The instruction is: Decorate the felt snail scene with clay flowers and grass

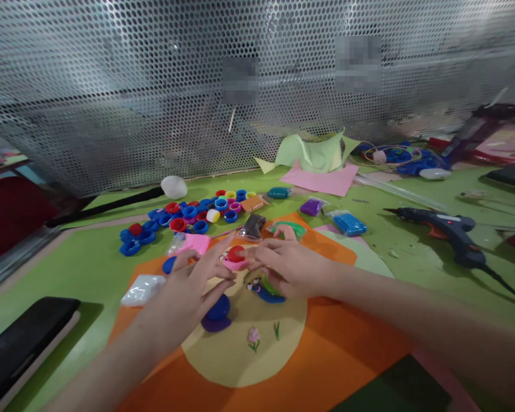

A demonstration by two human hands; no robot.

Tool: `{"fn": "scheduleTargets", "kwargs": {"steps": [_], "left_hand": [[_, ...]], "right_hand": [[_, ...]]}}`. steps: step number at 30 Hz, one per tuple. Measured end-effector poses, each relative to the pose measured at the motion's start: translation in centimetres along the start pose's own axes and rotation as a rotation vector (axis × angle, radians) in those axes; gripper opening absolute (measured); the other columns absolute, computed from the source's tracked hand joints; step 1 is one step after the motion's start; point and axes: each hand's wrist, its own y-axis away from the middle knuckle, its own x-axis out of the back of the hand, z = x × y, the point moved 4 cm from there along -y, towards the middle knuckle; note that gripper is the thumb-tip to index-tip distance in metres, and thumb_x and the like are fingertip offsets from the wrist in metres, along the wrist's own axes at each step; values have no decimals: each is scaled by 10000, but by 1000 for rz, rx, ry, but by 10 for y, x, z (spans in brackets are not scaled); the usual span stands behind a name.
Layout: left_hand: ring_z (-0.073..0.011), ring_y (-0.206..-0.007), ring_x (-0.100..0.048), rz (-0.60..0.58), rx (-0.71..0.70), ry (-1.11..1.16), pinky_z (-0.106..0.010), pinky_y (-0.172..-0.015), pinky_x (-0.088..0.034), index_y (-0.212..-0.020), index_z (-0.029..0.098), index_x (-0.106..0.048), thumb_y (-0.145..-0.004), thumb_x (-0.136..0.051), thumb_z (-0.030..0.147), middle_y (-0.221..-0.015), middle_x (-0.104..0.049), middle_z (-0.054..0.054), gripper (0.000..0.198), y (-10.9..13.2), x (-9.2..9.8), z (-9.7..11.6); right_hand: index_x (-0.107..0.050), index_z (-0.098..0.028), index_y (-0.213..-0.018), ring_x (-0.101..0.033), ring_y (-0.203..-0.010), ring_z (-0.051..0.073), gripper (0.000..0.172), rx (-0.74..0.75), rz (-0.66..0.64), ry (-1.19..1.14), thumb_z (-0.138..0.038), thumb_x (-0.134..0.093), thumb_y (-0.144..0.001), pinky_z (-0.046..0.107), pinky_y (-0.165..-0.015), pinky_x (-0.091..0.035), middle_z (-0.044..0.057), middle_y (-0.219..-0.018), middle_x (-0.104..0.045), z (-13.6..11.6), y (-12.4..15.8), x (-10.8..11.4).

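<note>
A yellow paper circle (240, 366) lies on orange paper (339, 343), bearing small snail-like figures. My left hand (186, 289) hovers over its left side, fingers spread, the fingertips close to a figure with a red domed shell (236, 253) and pink body. From the other side my right hand (289, 260) reaches that figure; its index fingertip appears to touch it, the other fingers loosely bent. Under the right hand is a blue figure (264, 290) with googly eyes and a green shell, partly hidden. A dark blue figure (218, 312) is partly covered by my left hand. Below sit a pink flower (254, 336) and green leaves (277, 330).
Coloured bottle caps (189, 213) are heaped behind my hands. Clay packets, among them a blue one (348, 223), lie around the orange paper. A glue gun (444, 229) with its cord rests at right, a black phone-like object (26, 349) at left. Perforated metal (154, 86) stands behind.
</note>
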Motion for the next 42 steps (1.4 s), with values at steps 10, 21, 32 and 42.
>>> {"fn": "scheduleTargets", "kwargs": {"steps": [10, 21, 32, 42], "left_hand": [[-196, -844, -668, 25, 119, 300, -329, -736, -527, -1374, 248, -74, -842, -454, 311, -888, -708, -16, 657, 4, -4, 3], [-195, -868, -663, -5, 158, 319, -369, -777, -529, -1373, 229, -46, -840, -440, 281, -907, -702, -26, 665, 5, -8, 4], [-186, -878, -662, 19, 200, 383, -371, -785, -533, -1375, 235, -22, -823, -445, 307, -908, -702, -16, 699, 6, -11, 8], [-193, -915, -651, 94, 8, 301, -344, -794, -522, -1384, 205, 86, -846, -428, 252, -876, -707, -11, 746, 7, -19, 6]], "right_hand": [[-448, -98, -1080, -548, -946, 252, 341, 30, -2, 9, -60, -417, -742, 413, -809, -349, 103, -779, -658, -2, 1, -1], [-473, -73, -1093, -556, -931, 246, 343, 0, -9, 21, -79, -429, -753, 406, -778, -383, 141, -838, -643, -3, -1, -1], [-473, -38, -1112, -554, -932, 256, 360, 9, -6, 11, -71, -416, -758, 428, -793, -385, 153, -824, -654, -1, 1, -4], [-429, -31, -1215, -542, -966, 229, 436, 33, 36, -9, -73, -388, -783, 376, -764, -428, 181, -932, -647, -4, 2, -4]]}}
